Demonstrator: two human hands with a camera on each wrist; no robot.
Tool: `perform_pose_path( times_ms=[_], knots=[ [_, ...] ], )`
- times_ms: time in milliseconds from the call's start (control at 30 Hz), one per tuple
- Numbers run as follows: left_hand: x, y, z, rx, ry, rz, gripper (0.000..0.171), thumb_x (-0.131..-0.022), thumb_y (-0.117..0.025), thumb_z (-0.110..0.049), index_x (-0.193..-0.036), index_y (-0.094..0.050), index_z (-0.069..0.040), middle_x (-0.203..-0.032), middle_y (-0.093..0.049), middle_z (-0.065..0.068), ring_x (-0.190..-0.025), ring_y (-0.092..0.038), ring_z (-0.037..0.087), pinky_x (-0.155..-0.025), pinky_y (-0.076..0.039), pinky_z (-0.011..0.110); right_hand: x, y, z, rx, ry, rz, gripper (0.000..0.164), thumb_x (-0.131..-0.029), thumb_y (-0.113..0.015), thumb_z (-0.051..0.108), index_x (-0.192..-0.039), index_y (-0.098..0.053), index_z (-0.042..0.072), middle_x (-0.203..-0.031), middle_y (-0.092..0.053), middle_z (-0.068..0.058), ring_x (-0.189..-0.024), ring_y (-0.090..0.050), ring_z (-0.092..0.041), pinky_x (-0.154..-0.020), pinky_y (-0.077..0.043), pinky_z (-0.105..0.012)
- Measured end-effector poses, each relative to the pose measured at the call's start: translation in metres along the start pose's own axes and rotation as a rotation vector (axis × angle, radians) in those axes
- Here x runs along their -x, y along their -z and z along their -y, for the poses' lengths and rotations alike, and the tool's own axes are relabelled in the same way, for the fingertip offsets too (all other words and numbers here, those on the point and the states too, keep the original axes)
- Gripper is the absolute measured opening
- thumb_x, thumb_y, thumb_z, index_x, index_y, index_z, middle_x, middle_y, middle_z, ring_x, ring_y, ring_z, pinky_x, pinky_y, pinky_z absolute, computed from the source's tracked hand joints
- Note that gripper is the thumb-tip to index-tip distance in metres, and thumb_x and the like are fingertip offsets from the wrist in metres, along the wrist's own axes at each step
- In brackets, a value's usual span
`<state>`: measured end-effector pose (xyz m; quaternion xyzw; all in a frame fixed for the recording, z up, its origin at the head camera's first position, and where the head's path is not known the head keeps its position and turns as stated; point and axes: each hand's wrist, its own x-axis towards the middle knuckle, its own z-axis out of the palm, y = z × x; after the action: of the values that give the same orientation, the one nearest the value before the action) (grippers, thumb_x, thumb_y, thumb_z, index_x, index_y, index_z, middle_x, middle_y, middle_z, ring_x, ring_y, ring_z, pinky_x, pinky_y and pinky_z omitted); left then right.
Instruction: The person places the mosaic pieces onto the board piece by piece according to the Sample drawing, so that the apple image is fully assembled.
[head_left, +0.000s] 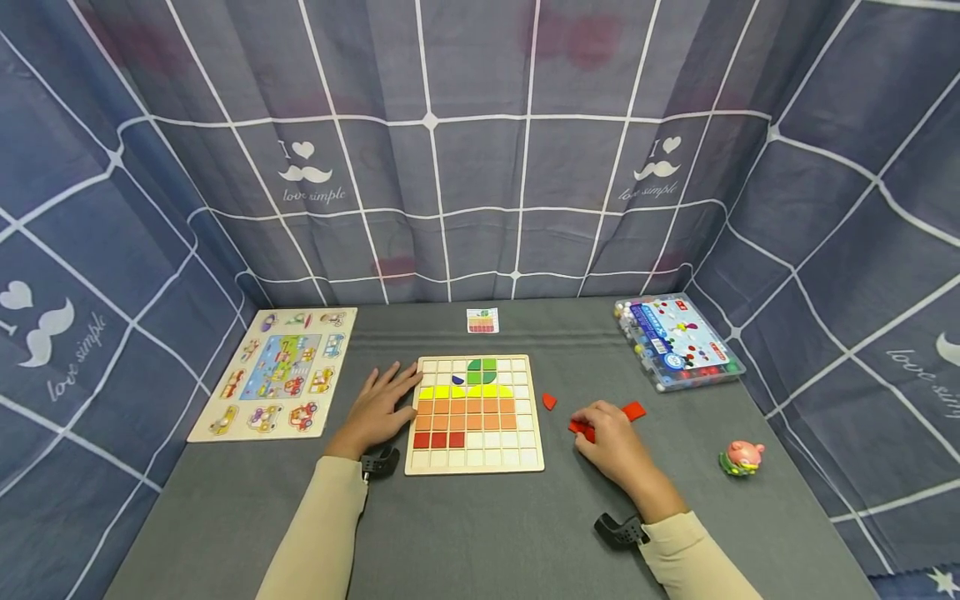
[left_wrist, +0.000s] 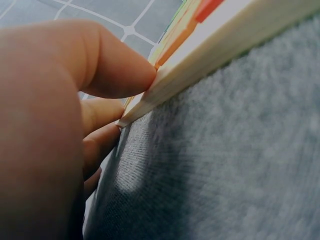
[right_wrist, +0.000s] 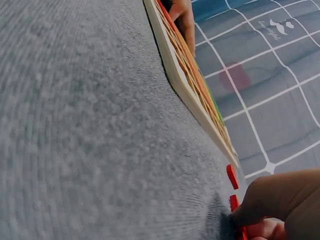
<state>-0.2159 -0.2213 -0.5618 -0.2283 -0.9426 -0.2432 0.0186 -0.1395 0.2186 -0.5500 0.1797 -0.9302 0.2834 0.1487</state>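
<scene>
A square wooden grid board [head_left: 480,469] lies flat, with red tiles [head_left: 439,439] at lower left, rows of orange tiles [head_left: 465,414], yellow pieces [head_left: 465,391], green pieces [head_left: 474,377] and a small blue piece [head_left: 457,380]. My left hand [head_left: 378,408] rests at its left edge, fingers extended; thumb and fingertips touch the rim in the left wrist view. Right of the board, my right hand [head_left: 615,442] pinches a red tile [head_left: 581,430] at the tabletop, partly hidden by the fingers. Another red tile [head_left: 634,411] lies beyond that hand, and a curved-edged red piece [head_left: 550,402] nearer the board.
Behind the board lies a small pattern card [head_left: 482,321]. A wooden picture puzzle [head_left: 339,354] is on the left. At back right stands a clear box of colored beads [head_left: 678,342], with a pink pig figure [head_left: 744,457] nearer. Patterned curtains [head_left: 480,167] enclose the grey table [head_left: 465,542].
</scene>
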Motion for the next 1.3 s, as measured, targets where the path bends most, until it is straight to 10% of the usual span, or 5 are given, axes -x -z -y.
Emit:
perform_pose_path(
  times_ms=[367,833,1300],
  knots=[
    [0.001,-0.001,0.001,0.007,0.013,-0.002,0.070,-0.094,-0.064,-0.027,-0.161,-0.048,-0.015,-0.169,-0.034,0.001,-0.157,-0.020,0.032,-0.127,0.001,0.057,-0.003,-0.015,0.014,-0.083,0.090,-0.061,0.027,-0.073,-0.085,-0.003,-0.097,-0.080,0.007,-0.093,-0.068,-0.001,-0.078,-0.062,-0.014,-0.068,-0.057,-0.034],
    [-0.002,0.003,-0.007,0.003,-0.001,-0.007,0.069,-0.095,-0.064,-0.026,-0.160,-0.049,-0.013,-0.168,-0.036,0.006,-0.157,-0.022,0.035,-0.126,-0.002,0.059,-0.035,-0.066,0.086,-0.184,0.387,0.111,0.023,-0.079,-0.082,0.000,-0.100,-0.078,0.009,-0.096,-0.065,0.001,-0.082,-0.060,-0.012,-0.071,-0.056,-0.028],
    [0.001,0.002,-0.005,0.000,-0.011,-0.026,0.068,-0.094,-0.063,-0.024,-0.160,-0.049,-0.012,-0.168,-0.036,0.007,-0.156,-0.023,0.036,-0.126,-0.003,0.061,-0.044,-0.083,0.098,-0.170,0.448,0.104,0.015,-0.085,-0.078,-0.006,-0.090,-0.081,0.008,-0.098,-0.064,0.000,-0.092,-0.061,-0.019,-0.082,-0.056,-0.032]
  ],
)
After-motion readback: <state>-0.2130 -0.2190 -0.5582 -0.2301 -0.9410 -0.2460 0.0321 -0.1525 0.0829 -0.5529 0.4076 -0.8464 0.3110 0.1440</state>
